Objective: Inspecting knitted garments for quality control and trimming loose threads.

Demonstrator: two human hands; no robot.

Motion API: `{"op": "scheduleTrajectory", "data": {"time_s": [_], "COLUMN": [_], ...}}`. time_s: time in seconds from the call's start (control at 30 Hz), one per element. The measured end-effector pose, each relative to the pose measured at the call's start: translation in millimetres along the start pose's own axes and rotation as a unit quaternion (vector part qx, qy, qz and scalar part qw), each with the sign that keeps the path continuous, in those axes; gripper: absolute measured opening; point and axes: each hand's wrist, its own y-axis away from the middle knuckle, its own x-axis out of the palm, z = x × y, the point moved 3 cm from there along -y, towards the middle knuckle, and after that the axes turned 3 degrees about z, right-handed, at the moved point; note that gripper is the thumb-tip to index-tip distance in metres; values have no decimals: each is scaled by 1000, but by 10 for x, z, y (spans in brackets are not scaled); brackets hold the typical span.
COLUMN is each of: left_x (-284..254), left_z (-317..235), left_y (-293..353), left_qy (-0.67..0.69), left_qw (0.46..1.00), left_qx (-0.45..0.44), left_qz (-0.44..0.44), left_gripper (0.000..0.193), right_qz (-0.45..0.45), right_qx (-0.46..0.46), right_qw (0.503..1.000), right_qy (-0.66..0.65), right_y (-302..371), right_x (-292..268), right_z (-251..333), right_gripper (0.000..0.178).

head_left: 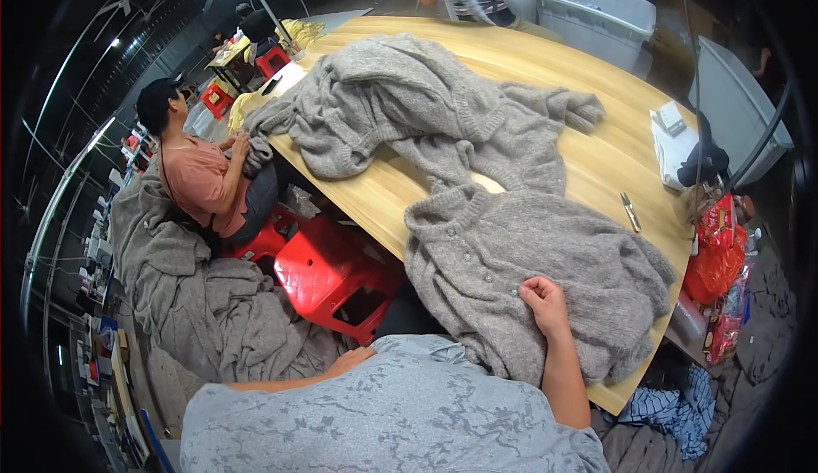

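Observation:
A grey knitted cardigan (554, 243) lies spread over the near corner of the wooden table, its row of buttons running down the front. My right hand (545, 304) rests on it, thumb and forefinger pinched together at the button edge beside a button (488, 278). My left hand (351, 360) is low by my lap, next to a red plastic stool (319, 273); its fingers are mostly hidden. Farther up the table, a heap of similar grey knitwear (400, 89) reaches toward the left edge.
Small thread snips (630, 211) lie on the wooden table (605, 175) at right. White papers (669, 145) and a dark cloth are beyond them. A seated co-worker (200, 170) at left handles grey knitwear; another person stands at the far edge by grey bins (596, 21). Grey garments (230, 311) pile at left.

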Motion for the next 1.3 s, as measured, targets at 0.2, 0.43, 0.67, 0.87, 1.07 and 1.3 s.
{"op": "scheduleTrajectory", "data": {"time_s": [0.2, 0.43, 0.67, 0.87, 1.07, 1.3], "left_x": [-71, -90, -30, -664, -834, -1194], "left_z": [-80, -96, 32, 7, 320, -636], "left_y": [68, -4, -204, 385, -28, -1483], "left_qy": [-42, -98, -19, -216, 32, -105], "left_qw": [999, 993, 999, 969, 971, 981], "left_qx": [16, 66, -4, 116, 7, 155], "left_qz": [11, 18, 48, -25, 238, 43], "left_gripper": [40, 40, 40, 32, 47, 50], "right_qz": [-7, -22, -36, -40, -12, 42], "right_qx": [-2, -14, -9, -23, -51, -44], "right_qw": [1000, 999, 997, 940, 768, 818], "right_qy": [1, 26, 66, 339, 638, 572], "right_y": [-10, -3, 0, 177, 286, 180], "right_x": [4, -5, 34, 114, 209, 770], "right_z": [-14, -44, -26, 491, 668, 299], "right_gripper": [6, 6, 8, 15, 106, 58]}}
